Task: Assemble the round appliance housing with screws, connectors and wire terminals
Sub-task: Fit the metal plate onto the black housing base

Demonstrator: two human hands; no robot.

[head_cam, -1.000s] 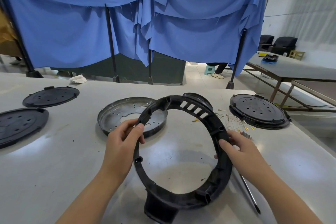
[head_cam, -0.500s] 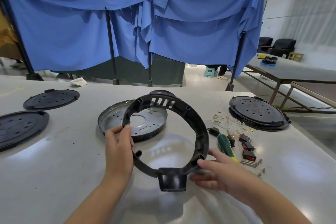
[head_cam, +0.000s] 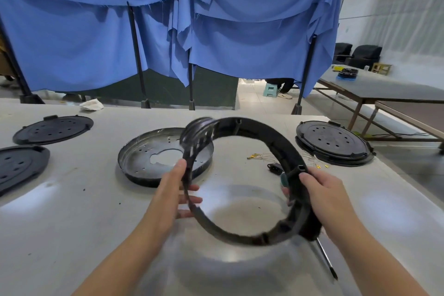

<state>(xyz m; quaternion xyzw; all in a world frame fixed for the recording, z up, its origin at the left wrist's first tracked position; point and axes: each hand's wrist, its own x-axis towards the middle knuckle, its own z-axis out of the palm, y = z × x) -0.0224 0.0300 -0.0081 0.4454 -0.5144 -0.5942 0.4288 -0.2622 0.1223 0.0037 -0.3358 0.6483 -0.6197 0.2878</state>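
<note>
Black plastic covers [head_cam: 51, 130] are seen at the far left of the pale surface [head_cam: 72, 211], two perforated discs lying flat, one [head_cam: 19, 166] cut off by the frame edge. No writing or brand can be read on any part. Further right, a shallow metal pan [head_cam: 146, 158] with a keyhole-shaped cut-out is set on the surface. The left hand [head_cam: 174, 197] is found in front of it, its fingers [head_cam: 189, 199] curled round the left rim of the black housing ring [head_cam: 276, 142], thumb laid on the outer side. The ring is held up above the surface, tilted, its slotted section blurred at the top left. The ring's right rim is gripped by the right hand [head_cam: 324, 197], thumb over the top, fingers wrapped beneath. Behind the ring, thin wires with yellow terminals [head_cam: 257, 156] and a small black connector [head_cam: 274, 167] are lying on the surface. A screwdriver shaft [head_cam: 325, 261] is seen below the right wrist, its green handle partly hidden by the ring. At the far right, a stacked black cover [head_cam: 334, 143] is placed near the edge.
</note>
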